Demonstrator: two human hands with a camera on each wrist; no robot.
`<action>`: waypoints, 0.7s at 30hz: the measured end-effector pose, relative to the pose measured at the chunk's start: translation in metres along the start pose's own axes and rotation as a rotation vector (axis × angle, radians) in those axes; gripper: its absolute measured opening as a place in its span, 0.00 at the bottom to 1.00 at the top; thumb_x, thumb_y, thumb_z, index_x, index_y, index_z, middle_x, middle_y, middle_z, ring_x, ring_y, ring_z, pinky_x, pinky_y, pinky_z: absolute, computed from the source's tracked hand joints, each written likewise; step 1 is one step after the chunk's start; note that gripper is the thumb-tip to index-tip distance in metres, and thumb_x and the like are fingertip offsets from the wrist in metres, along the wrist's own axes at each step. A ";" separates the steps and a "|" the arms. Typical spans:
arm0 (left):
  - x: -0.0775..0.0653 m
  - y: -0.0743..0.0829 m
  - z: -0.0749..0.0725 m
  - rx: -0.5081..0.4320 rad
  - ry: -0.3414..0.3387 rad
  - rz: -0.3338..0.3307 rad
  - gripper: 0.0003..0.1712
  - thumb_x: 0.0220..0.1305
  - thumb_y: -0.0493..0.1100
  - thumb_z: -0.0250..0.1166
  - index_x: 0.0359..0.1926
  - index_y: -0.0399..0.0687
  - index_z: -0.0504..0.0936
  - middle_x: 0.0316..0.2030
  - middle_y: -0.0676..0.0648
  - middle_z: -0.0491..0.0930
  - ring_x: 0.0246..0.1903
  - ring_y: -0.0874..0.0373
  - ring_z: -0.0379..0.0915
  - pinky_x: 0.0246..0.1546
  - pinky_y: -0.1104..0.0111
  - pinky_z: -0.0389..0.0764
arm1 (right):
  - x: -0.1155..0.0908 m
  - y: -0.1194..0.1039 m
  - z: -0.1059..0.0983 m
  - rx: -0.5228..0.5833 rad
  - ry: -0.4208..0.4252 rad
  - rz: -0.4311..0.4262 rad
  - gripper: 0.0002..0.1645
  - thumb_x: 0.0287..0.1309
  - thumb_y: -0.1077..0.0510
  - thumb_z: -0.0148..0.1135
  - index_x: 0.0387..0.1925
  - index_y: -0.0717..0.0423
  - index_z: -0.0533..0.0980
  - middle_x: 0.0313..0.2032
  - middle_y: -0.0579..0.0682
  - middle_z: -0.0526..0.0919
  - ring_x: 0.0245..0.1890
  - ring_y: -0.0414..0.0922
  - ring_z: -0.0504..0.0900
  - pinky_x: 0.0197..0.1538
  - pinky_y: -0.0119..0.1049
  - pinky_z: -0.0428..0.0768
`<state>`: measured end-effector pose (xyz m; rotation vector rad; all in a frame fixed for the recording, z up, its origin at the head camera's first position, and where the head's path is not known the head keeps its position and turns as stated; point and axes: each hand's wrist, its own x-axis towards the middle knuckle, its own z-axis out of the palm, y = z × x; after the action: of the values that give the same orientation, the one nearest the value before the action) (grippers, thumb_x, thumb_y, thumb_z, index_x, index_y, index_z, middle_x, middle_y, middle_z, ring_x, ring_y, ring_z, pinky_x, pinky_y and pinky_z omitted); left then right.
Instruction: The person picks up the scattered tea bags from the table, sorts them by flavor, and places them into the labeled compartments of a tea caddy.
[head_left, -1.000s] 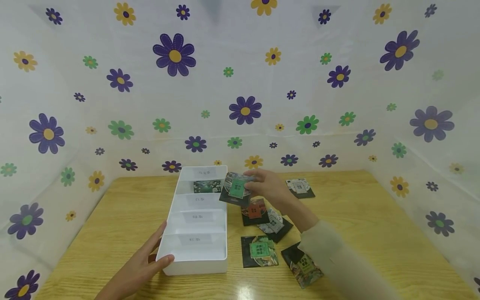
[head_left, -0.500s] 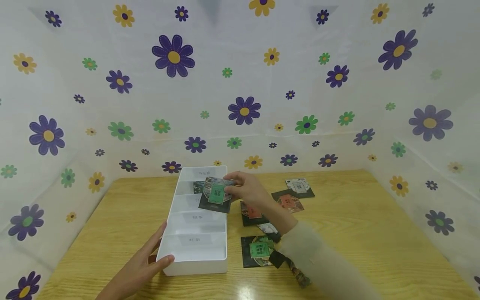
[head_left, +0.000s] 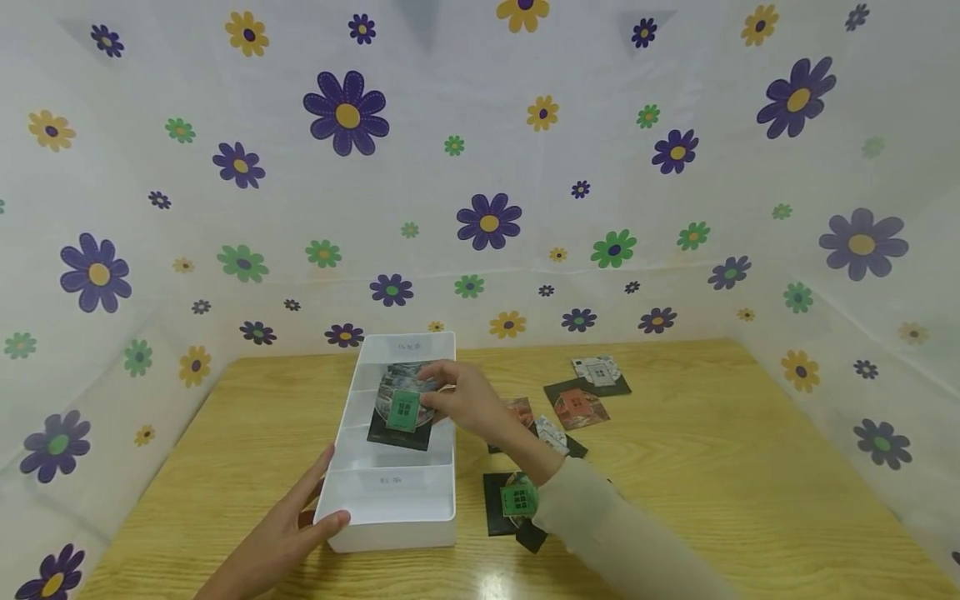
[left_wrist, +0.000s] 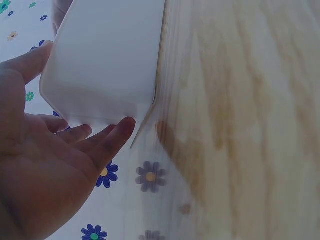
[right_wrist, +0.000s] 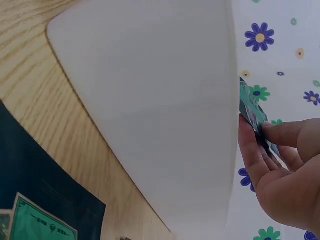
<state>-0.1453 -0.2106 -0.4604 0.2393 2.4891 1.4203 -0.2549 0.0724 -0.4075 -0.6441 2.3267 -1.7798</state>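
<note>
A long white divided box [head_left: 393, 535] stands on the wooden table, with several compartments and small label strips. My left hand [head_left: 281, 529] grips its near left corner, thumb at the rim and fingers along the side; the left wrist view shows fingertips touching the box wall [left_wrist: 105, 55]. Between thumb and fingers, my right hand [head_left: 474, 404] pinches a flat square dark packet [head_left: 399, 412] with a green label. That packet is tilted above the middle compartments and covers part of them. In the right wrist view, the packet [right_wrist: 254, 112] shows beyond the box wall [right_wrist: 155, 110].
To the right of the box lie a green-labelled packet [head_left: 517, 502], a red one [head_left: 519, 408] and a white one [head_left: 552, 432], partly behind the right arm. Farther back, another red packet [head_left: 576, 405] overlaps a white packet [head_left: 600, 373]. A flowered cloth [head_left: 487, 275] surrounds the table.
My right hand has carried the green-labelled packet leftward and toward me, from the box's right edge to over its middle compartments. The left hand has stayed at the corner.
</note>
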 end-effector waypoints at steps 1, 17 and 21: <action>0.000 0.000 0.000 -0.003 0.000 0.001 0.52 0.75 0.53 0.63 0.84 0.52 0.38 0.81 0.33 0.38 0.74 0.26 0.47 0.62 0.42 0.74 | 0.000 0.001 0.001 -0.013 -0.003 -0.010 0.17 0.69 0.70 0.63 0.58 0.65 0.79 0.44 0.58 0.82 0.33 0.49 0.88 0.40 0.47 0.87; 0.001 0.000 0.001 -0.028 -0.004 0.028 0.51 0.76 0.51 0.62 0.84 0.49 0.39 0.81 0.33 0.37 0.75 0.25 0.46 0.62 0.43 0.74 | -0.009 0.000 0.014 -0.237 0.043 -0.036 0.05 0.69 0.66 0.64 0.42 0.57 0.85 0.34 0.48 0.87 0.23 0.38 0.77 0.26 0.30 0.76; 0.001 -0.001 0.000 -0.034 -0.003 0.043 0.51 0.76 0.50 0.62 0.84 0.47 0.39 0.81 0.33 0.37 0.75 0.25 0.45 0.62 0.44 0.74 | -0.012 -0.002 0.015 -0.282 0.035 -0.029 0.06 0.70 0.65 0.65 0.39 0.56 0.86 0.34 0.46 0.87 0.22 0.39 0.75 0.24 0.29 0.70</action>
<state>-0.1466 -0.2104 -0.4617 0.2895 2.4696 1.4769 -0.2381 0.0639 -0.4119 -0.6925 2.6315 -1.4969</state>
